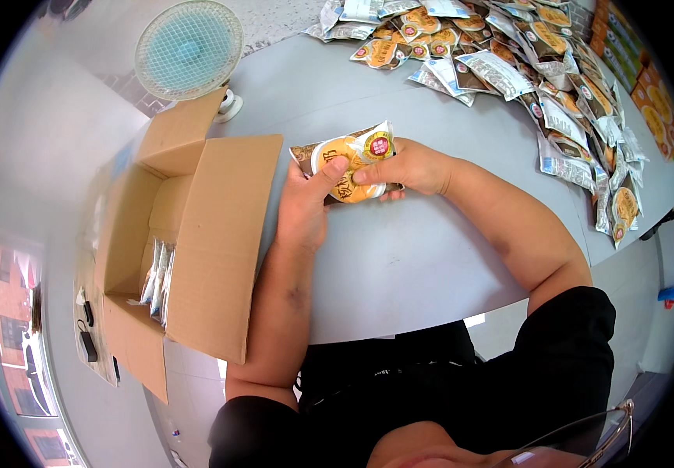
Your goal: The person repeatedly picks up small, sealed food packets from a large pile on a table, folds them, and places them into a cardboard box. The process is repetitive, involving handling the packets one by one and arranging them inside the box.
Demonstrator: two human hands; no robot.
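Both my hands hold one brown-and-orange printed food packet point(345, 152) above the grey table. My left hand point(307, 202) grips its left end, thumb across the front. On its right end is my right hand point(416, 168), with the thumb pressed on the front and the fingertips showing below. Left of my left forearm stands a cardboard box point(223, 245) with its flaps spread. Several packets point(160, 281) stand on edge inside it, at the end nearer me.
A large heap of similar packets point(494, 73) covers the table's point(430, 245) far right part. Behind the box is a fan point(190, 50) with a pale blue centre. Printed cartons point(655, 108) stand beyond the heap. Left of the box lie small black objects point(87, 345).
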